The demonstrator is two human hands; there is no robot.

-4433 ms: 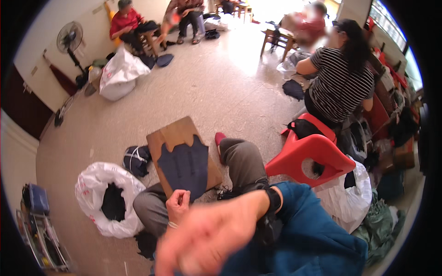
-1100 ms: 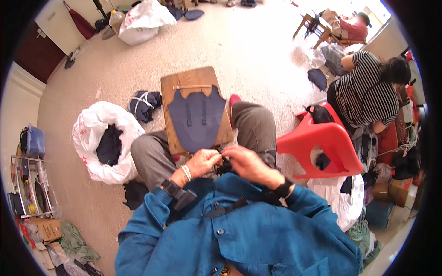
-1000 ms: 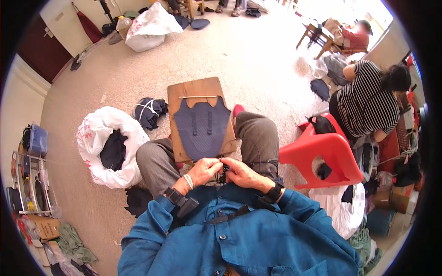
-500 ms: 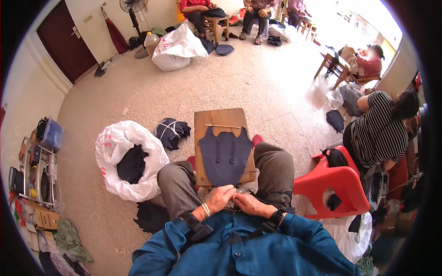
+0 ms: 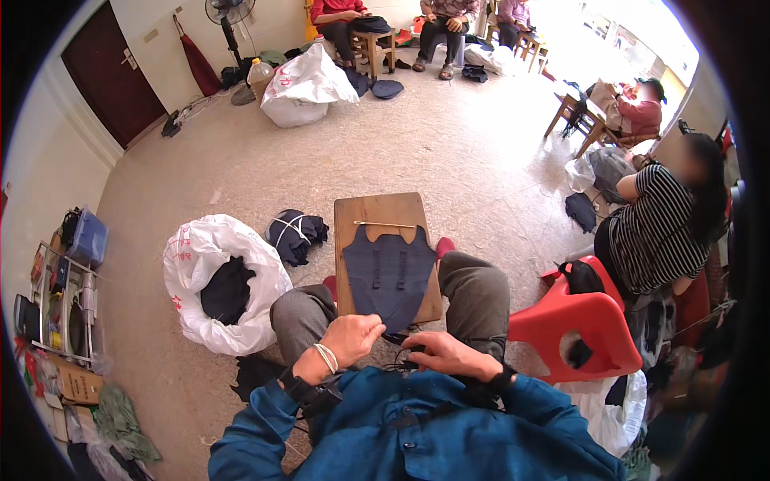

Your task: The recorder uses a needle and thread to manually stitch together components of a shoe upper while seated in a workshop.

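A dark navy cut fabric piece (image 5: 391,276) with two narrow dark strips near its middle lies flat on a wooden stool (image 5: 346,215) between my knees. A thin light-coloured stick (image 5: 385,225) lies across the stool by the piece's far edge. My left hand (image 5: 350,340) is closed in a pinch beside the piece's near end; what its fingertips hold is too small to make out. My right hand (image 5: 447,354) is curved over loose black cords (image 5: 397,358) at my lap, thumb and fingers apart.
A white sack (image 5: 180,276) of dark fabric and a tied dark bundle (image 5: 295,236) sit on the left. A red plastic stool (image 5: 561,321) stands at my right, near a person in a striped shirt (image 5: 654,228). Others sit at the far side by another white sack (image 5: 301,88).
My hands, together half a second ago, have separated. The left moved up and left with its fingers pinched; the right shifted right, its fingers parting over the cords. The striped-shirt person's head turned.
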